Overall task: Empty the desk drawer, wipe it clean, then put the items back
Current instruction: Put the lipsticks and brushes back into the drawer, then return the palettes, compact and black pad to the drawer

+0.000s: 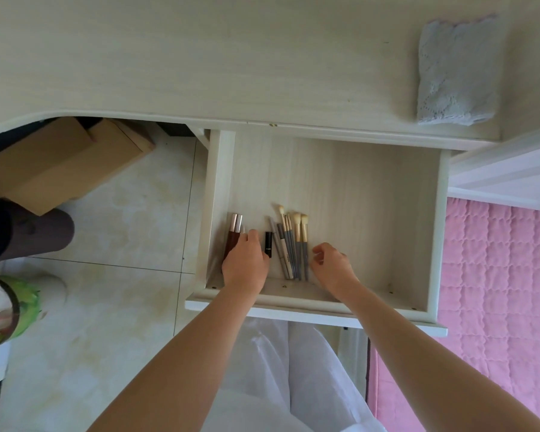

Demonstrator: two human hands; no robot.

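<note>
pale wood desk (pixel 200 57) with a grey cloth (pixel 459 70) above the open drawer (pixel 356 182). inside its front: brushes (pixel 293 241), a black tube (pixel 268 243), brown tubes (pixel 232 235) under the left hand (pixel 247 260); right hand (pixel 334 266) loosely curled, holding nothing. cardboard box (pixel 60 160) left, pink quilt (pixel 499 291) right.

Open pale wooden drawer (pixel 418 219) holds brown tubes (pixel 233 235), black lipstick (pixel 268 243), bunched makeup brushes (pixel 293 241); folded cloth (pixel 459 70) on desktop
</note>
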